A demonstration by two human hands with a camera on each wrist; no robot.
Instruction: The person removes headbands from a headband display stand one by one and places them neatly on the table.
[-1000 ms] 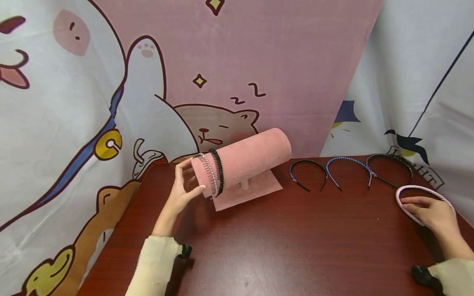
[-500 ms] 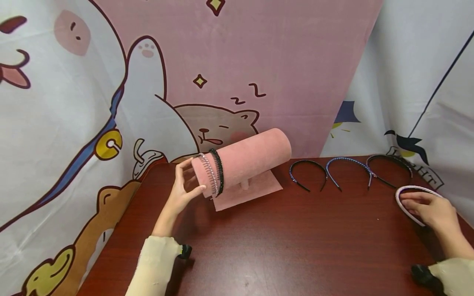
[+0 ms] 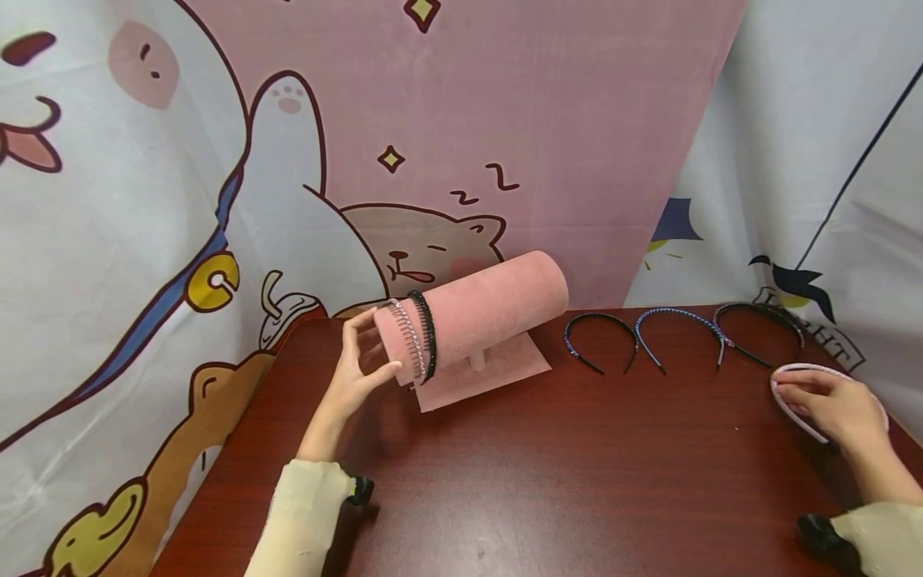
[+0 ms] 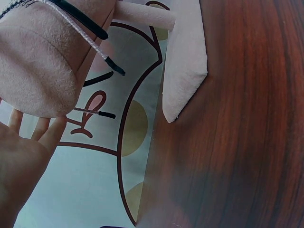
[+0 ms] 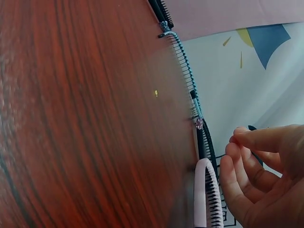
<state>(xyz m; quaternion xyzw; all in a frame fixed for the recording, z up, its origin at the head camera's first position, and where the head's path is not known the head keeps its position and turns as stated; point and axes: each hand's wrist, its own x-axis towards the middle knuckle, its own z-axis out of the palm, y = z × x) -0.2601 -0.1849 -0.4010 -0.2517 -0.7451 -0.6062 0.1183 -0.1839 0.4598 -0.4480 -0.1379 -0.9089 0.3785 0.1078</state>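
A pink velvet cylinder stand (image 3: 490, 308) on its flat base (image 3: 505, 373) stands at the back of the dark red table (image 3: 541, 481). Near its left end it carries a silvery toothed headband (image 3: 405, 336) and a black headband (image 3: 425, 328). My left hand (image 3: 364, 365) rests on that end, fingers on the end face and thumb below; in the left wrist view the palm (image 4: 23, 161) lies flat beside the cylinder (image 4: 38, 61). At the far right my right hand (image 3: 829, 401) curls its fingers over a pink headband (image 3: 811, 368). The right wrist view shows its toothed band (image 5: 205, 190) beside the bent fingers (image 5: 256, 171).
Three more headbands lie in a row right of the stand: a black one (image 3: 600, 320), a blue braided one (image 3: 681, 314) and a black toothed one (image 3: 757, 308). Printed cartoon cloth (image 3: 180, 200) hangs close behind and to both sides of the table.
My right hand has drawn slightly up and right over the pink headband, covering more of it. The left hand and the stand have stayed still.
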